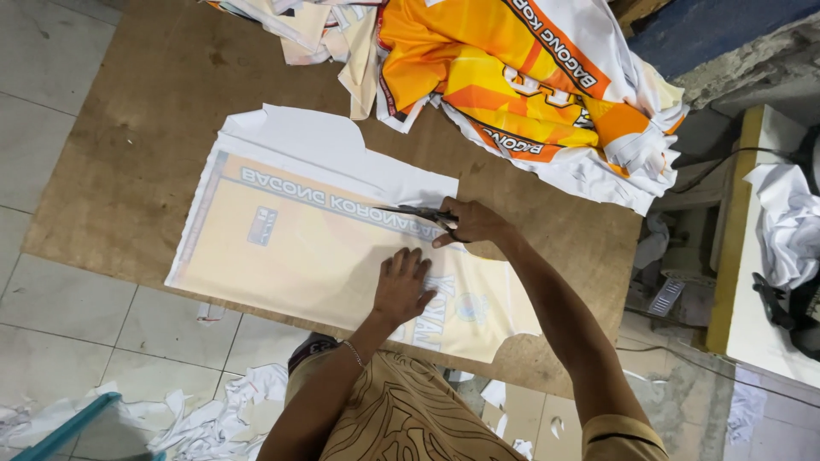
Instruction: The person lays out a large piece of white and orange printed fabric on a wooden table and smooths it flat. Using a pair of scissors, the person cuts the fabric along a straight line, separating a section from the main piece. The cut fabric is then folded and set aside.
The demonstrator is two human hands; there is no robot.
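A flat printed fabric panel (290,248), pale orange with white margins, lies on a brown wooden board (145,145). My left hand (403,283) presses flat on the panel, fingers spread. My right hand (472,222) grips a pair of dark scissors (420,212) whose blades point left along the panel's upper printed edge.
A heap of orange, yellow and white printed fabric (530,77) sits at the board's far side. White fabric scraps (205,418) litter the tiled floor near a teal frame (60,431). A white cloth (790,222) rests on a surface at the right.
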